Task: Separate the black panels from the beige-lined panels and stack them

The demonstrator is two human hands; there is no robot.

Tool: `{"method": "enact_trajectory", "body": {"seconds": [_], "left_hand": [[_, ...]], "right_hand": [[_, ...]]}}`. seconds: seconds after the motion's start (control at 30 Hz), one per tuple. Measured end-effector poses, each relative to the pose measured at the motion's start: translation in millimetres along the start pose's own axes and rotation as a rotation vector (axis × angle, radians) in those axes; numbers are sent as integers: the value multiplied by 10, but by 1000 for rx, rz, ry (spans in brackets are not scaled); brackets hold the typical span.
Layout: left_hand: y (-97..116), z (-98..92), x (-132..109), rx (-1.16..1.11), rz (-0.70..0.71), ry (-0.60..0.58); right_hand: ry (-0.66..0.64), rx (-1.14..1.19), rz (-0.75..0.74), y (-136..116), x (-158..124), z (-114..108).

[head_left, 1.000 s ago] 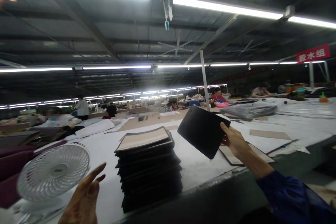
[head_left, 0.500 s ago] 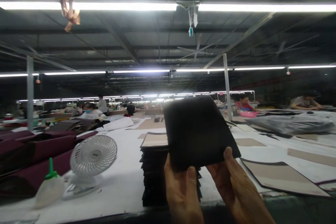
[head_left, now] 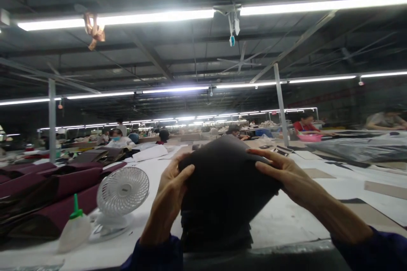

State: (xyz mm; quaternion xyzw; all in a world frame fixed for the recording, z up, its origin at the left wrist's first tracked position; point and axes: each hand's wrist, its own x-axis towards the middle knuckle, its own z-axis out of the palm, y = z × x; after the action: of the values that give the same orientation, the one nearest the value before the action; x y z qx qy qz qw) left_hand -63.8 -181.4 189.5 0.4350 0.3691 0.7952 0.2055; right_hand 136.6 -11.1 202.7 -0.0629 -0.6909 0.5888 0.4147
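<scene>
A black sheet-like panel (head_left: 222, 178) is held up at the middle of the head view, tilted, with one corner pointing away from me. My left hand (head_left: 173, 182) grips its left side, the thumb lying on the near face. On the right edge, my right hand (head_left: 276, 167) is closed with thumb and forefinger on the panel and the other fingers partly behind it. Right below and partly hidden by the panel stands a stack of black panels (head_left: 216, 235) at the table's near edge.
A white fan (head_left: 123, 192) and a glue bottle with green nozzle (head_left: 75, 226) stand on the white table (head_left: 286, 224) at left. Maroon pieces (head_left: 73, 194) are heaped beyond them. Beige panels (head_left: 372, 211) lie at right. Several people work farther off, one near a pink basin (head_left: 309, 137).
Both hands have moved from the panel's lower edge to its left and right sides. The panel has turned and come lower, over the stack. The view has tilted slightly.
</scene>
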Motion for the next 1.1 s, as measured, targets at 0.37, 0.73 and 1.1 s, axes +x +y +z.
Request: {"method": "enact_trajectory", "body": {"seconds": [0.37,0.73,1.1], "left_hand": [[-106,-442,834,291,42,113],[-446,-725,902,331,-110,144],[-554,-750,850,387,-188,209]], "right_hand": [[182,-260,-86,412,750,411],[-23,-858,-95,517,760,398],[-156,-950,73,383,682,244]]}}
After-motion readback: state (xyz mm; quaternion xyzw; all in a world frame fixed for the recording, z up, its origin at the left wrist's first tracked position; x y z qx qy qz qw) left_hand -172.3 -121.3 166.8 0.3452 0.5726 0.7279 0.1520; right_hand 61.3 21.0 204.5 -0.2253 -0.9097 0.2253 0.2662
